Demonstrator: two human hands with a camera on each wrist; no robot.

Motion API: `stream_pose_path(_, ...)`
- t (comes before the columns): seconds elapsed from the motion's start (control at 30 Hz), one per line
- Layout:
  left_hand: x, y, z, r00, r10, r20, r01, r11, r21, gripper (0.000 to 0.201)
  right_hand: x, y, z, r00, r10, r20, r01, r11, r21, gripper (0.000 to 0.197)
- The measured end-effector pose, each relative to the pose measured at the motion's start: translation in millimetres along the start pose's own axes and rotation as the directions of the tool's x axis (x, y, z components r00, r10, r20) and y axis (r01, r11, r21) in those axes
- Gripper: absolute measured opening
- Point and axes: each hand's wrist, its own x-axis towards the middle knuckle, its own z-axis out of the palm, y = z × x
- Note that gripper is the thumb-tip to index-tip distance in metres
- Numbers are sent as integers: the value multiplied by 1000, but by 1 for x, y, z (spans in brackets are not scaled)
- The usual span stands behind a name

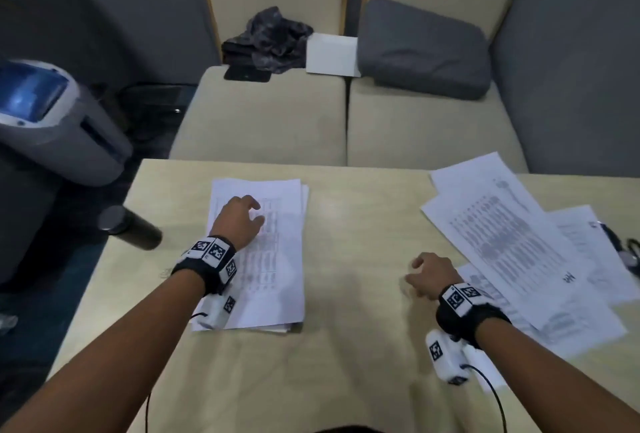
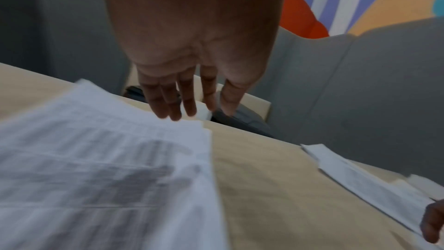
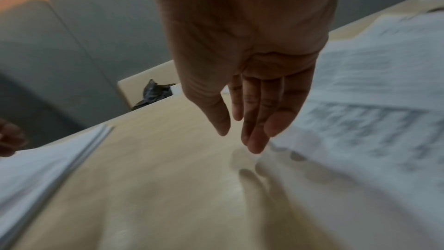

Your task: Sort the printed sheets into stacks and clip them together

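A neat stack of printed sheets point(image 1: 273, 259) lies left of the table's middle. My left hand point(image 1: 239, 221) hovers over its upper part with relaxed fingers point(image 2: 168, 100), holding nothing; the stack point(image 2: 96, 168) fills the lower left of the left wrist view. Loose printed sheets point(image 1: 512, 245) are spread at the right. My right hand point(image 1: 429, 275) is over bare table just left of them, fingers point(image 3: 254, 121) straight and empty, the loose sheets point(image 3: 372, 102) beside them. A dark clip-like item point(image 1: 620, 245) lies at the far right edge.
A black bottle point(image 1: 133, 228) lies on the wooden table point(image 1: 346, 224) near its left edge. Beyond the table stand beige seats point(image 1: 263, 114) with dark cloth point(image 1: 273, 37), a white sheet point(image 1: 330, 55) and a grey cushion point(image 1: 422, 48). A grey machine point(image 1: 55, 117) stands at left.
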Motion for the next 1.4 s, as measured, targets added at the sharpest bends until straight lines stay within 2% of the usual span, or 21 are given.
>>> stream_pose_path(0.07, 0, 47, 27, 988, 105, 111, -102, 994, -25, 25, 2, 47, -25, 998, 42, -42, -43, 999, -27, 27)
stream_pose_path(0.17, -7, 118, 74, 918, 237, 318, -240, 970, -32, 26, 3, 116, -58, 986, 129, -101, -131, 991, -16, 22)
stream_pose_path(0.23, -12, 160, 103, 855, 266, 445, -295, 955, -3, 30, 3, 157, -78, 974, 186, -130, -186, 982, 16, 20)
stream_pose_path(0.3, -14, 198, 129, 815, 263, 517, -324, 946, 29, 33, 4, 194, -96, 959, 238, -152, -223, 969, 109, 16)
stream_pose_path(0.4, -14, 244, 163, 798, 213, 564, -290, 956, 50, 33, 16, 242, -120, 944, 263, -199, -211, 946, 247, 15)
stream_pose_path(0.47, -13, 268, 181, 778, 172, 604, -242, 970, 35, 31, 26, 263, -134, 948, 229, -221, -156, 940, 303, 20)
stream_pose_path(0.63, -7, 304, 229, 750, 97, 654, -179, 982, 60, 25, 83, 278, -167, 941, 105, -322, -9, 958, 288, 33)
stream_pose_path(0.7, -1, 311, 244, 780, 66, 622, -150, 985, 84, 27, 109, 273, -175, 939, 11, -344, 69, 973, 219, 42)
stream_pose_path(0.77, 7, 320, 256, 842, 73, 534, -114, 993, 44, 33, 137, 264, -180, 935, -85, -345, 138, 981, 133, 55)
stream_pose_path(0.83, 14, 330, 263, 907, 85, 412, -98, 995, 9, 40, 162, 251, -185, 943, -165, -288, 192, 979, 66, 71)
stream_pose_path(0.9, 22, 340, 267, 951, 76, 301, -78, 997, -7, 40, 179, 233, -187, 956, -188, -225, 204, 978, 49, 83)
stream_pose_path(1.0, 29, 352, 276, 979, 29, 202, -14, 997, -73, 29, 188, 211, -180, 924, -178, -339, 188, 982, -2, 89)
stream_pose_path(1.1, 28, 355, 280, 986, -7, 164, 44, 974, -223, 13, 183, 195, -168, 907, -86, -413, 156, 978, 139, 92)
stream_pose_path(1.17, 25, 352, 280, 988, -7, 156, 58, 944, -324, 27, 178, 191, -168, 928, 25, -373, 90, 953, 290, 85)
stream_pose_path(1.27, 18, 334, 273, 996, -82, 28, 86, 891, -446, 43, 173, 198, -166, 951, 25, -309, 109, 906, 409, 62)
stream_pose_path(1.33, 14, 319, 271, 982, -186, -18, 150, 845, -514, 50, 161, 204, -167, 955, 25, -295, 152, 813, 561, 58)
stream_pose_path(1.4, 8, 311, 269, 959, -266, 100, 263, 702, -662, 57, 137, 206, -169, 963, 23, -267, 201, 596, 777, 44)
